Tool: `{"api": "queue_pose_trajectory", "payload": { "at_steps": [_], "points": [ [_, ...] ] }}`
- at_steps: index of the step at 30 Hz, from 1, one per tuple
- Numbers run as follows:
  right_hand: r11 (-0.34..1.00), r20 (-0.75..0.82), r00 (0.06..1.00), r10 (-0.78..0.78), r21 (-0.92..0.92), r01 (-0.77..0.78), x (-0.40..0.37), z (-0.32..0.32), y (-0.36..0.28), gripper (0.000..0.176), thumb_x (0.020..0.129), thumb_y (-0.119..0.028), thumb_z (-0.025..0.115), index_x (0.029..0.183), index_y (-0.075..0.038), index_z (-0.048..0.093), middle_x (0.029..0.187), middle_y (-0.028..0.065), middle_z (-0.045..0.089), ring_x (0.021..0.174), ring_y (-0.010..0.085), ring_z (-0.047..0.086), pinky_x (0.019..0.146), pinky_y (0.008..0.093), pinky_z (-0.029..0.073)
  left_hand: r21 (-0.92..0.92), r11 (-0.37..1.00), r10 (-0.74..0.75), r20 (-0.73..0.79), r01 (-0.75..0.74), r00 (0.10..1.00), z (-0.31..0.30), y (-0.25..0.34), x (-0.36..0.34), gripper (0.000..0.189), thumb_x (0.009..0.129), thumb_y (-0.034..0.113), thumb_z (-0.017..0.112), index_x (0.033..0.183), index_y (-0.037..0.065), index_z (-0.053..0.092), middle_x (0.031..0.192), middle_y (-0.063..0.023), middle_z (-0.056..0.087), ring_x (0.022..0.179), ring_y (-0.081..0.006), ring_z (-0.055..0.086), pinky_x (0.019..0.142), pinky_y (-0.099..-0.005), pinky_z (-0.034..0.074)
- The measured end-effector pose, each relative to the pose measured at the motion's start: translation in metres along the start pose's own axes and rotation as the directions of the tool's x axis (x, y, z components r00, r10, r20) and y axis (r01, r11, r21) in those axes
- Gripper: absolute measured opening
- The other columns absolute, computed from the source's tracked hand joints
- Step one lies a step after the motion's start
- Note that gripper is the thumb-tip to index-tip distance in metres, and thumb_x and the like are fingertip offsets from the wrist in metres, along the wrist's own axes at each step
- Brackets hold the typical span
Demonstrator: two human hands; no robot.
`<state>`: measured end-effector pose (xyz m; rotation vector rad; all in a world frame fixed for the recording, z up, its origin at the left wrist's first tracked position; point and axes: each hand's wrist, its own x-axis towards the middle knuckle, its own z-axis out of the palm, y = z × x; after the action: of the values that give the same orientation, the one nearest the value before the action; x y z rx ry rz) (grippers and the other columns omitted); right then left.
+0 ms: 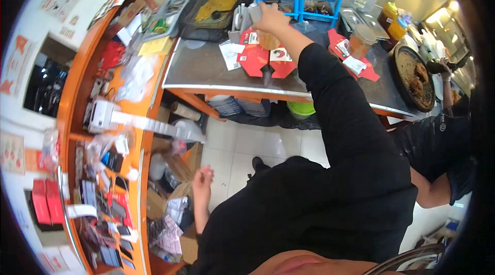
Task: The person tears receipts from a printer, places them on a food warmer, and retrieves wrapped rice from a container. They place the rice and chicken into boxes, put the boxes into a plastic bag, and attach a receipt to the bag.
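Observation:
My right hand (pixel 270 18) reaches across the dark counter (pixel 196 71). Its fingers close at a grey holder (pixel 237 32) with pale upright pieces in it; what they grip is hidden. Just below that hand lie red takeaway boxes (pixel 251 63), with a round see-through tub (pixel 268 41) on them and a white receipt (pixel 230 56) beside them. My left hand (pixel 202 179) hangs low over the floor, away from the counter, holding nothing, its fingers loosely bent and apart.
Blue stacked baskets (pixel 295 2) and a black tray of yellow food (pixel 216 8) stand behind. At right are another red box (pixel 368 71) with a tub (pixel 362 38), a large dark pan (pixel 412 79) and a co-worker's gloved hand (pixel 444 69). An orange shelf (pixel 136 161) borders the left.

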<state>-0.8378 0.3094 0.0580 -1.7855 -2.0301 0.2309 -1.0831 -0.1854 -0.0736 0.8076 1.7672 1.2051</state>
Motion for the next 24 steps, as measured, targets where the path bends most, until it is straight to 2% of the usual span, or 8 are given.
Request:
{"api": "queue_pose_trajectory", "payload": {
  "at_steps": [3, 4, 8, 10, 13, 16, 20, 24],
  "points": [
    [1.0, 0.038, 0.999, -0.023, 0.005, 0.023, 0.016, 0.007, 0.007, 0.09, 0.061, -0.049, 0.078, 0.139, -0.027, 0.04, 0.133, 0.022, 0.042, 0.111, 0.0419, 0.057, 0.092, 0.0507, 0.048, 0.227, 0.952, 0.166, 0.185, -0.206, 0.969, 0.012, 0.077, 0.093, 0.025, 0.094, 0.011, 0.057, 0.117, -0.001, 0.057, 0.101, -0.0049, 0.064, 0.09, -0.0109, 0.059, 0.081, -0.0255, 0.047],
    [0.999, -0.016, 0.999, -0.036, 0.034, 0.037, 0.017, 0.002, 0.013, 0.087, 0.061, -0.049, 0.077, 0.138, -0.025, 0.042, 0.127, 0.0234, 0.046, 0.106, 0.0419, 0.059, 0.09, 0.0448, 0.05, 0.166, 0.964, 0.167, 0.231, -0.208, 0.959, 0.021, 0.087, 0.122, 0.025, 0.094, 0.01, 0.057, 0.117, -0.001, 0.057, 0.101, -0.0051, 0.064, 0.089, -0.011, 0.058, 0.081, -0.0254, 0.046],
    [0.991, -0.237, 0.971, 0.003, 0.134, 0.03, 0.038, -0.026, 0.07, 0.089, 0.061, -0.054, 0.078, 0.137, -0.024, 0.043, 0.122, 0.026, 0.049, 0.106, 0.043, 0.058, 0.09, 0.0455, 0.05, 0.153, 0.931, 0.233, 0.445, -0.33, 0.865, 0.073, 0.13, 0.198, 0.03, 0.094, 0.01, 0.058, 0.122, 0.001, 0.055, 0.109, -0.007, 0.062, 0.091, -0.0116, 0.057, 0.084, -0.0251, 0.046],
    [0.992, -0.307, 0.951, 0.044, 0.126, -0.006, 0.056, -0.046, 0.104, 0.086, 0.061, -0.055, 0.076, 0.136, -0.024, 0.045, 0.13, 0.0259, 0.044, 0.109, 0.044, 0.057, 0.091, 0.0465, 0.049, 0.111, 0.947, 0.221, 0.458, -0.303, 0.861, 0.101, 0.131, 0.218, 0.034, 0.093, 0.012, 0.059, 0.125, 0.002, 0.053, 0.112, -0.0084, 0.061, 0.093, -0.0132, 0.057, 0.086, -0.0262, 0.046],
    [0.997, -0.396, 0.915, 0.08, 0.032, -0.073, 0.072, -0.06, 0.149, 0.089, 0.061, -0.055, 0.079, 0.137, -0.026, 0.043, 0.124, 0.0269, 0.048, 0.107, 0.043, 0.058, 0.09, 0.0452, 0.05, 0.087, 0.956, 0.221, 0.408, -0.279, 0.886, 0.143, 0.127, 0.247, 0.051, 0.092, 0.016, 0.061, 0.136, 0.004, 0.04, 0.125, -0.0135, 0.051, 0.102, -0.0185, 0.054, 0.089, -0.0306, 0.045],
    [0.988, -0.313, 0.94, 0.137, -0.032, -0.154, 0.083, -0.05, 0.184, 0.09, 0.061, -0.051, 0.079, 0.138, -0.024, 0.041, 0.128, 0.0265, 0.045, 0.107, 0.0434, 0.058, 0.089, 0.0465, 0.05, 0.13, 0.968, 0.162, 0.323, -0.214, 0.932, 0.181, 0.142, 0.26, 0.065, 0.092, 0.017, 0.061, 0.144, 0.001, 0.025, 0.135, -0.0174, 0.041, 0.11, -0.0219, 0.052, 0.091, -0.0334, 0.045],
    [0.958, -0.17, 0.944, 0.284, 0.017, -0.285, 0.096, -0.01, 0.214, 0.096, 0.06, -0.051, 0.081, 0.14, -0.022, 0.036, 0.133, 0.0247, 0.042, 0.11, 0.0453, 0.056, 0.089, 0.0514, 0.049, -0.002, 0.994, 0.111, 0.247, -0.114, 0.963, 0.212, 0.156, 0.29, 0.075, 0.093, 0.02, 0.061, 0.147, -0.002, 0.014, 0.131, -0.0175, 0.045, 0.108, -0.0203, 0.054, 0.089, -0.0335, 0.046],
    [0.957, -0.229, 0.942, 0.247, -0.093, -0.274, 0.086, 0.0, 0.214, 0.09, 0.062, -0.055, 0.08, 0.135, -0.019, 0.041, 0.136, 0.0178, 0.042, 0.117, 0.041, 0.051, 0.093, 0.0538, 0.044, -0.068, 0.998, 0.039, 0.328, -0.018, 0.944, 0.223, 0.168, 0.307, 0.073, 0.091, 0.014, 0.063, 0.147, 0.0, 0.018, 0.115, -0.0117, 0.057, 0.101, -0.0162, 0.057, 0.086, -0.0314, 0.048]
  ]
}}
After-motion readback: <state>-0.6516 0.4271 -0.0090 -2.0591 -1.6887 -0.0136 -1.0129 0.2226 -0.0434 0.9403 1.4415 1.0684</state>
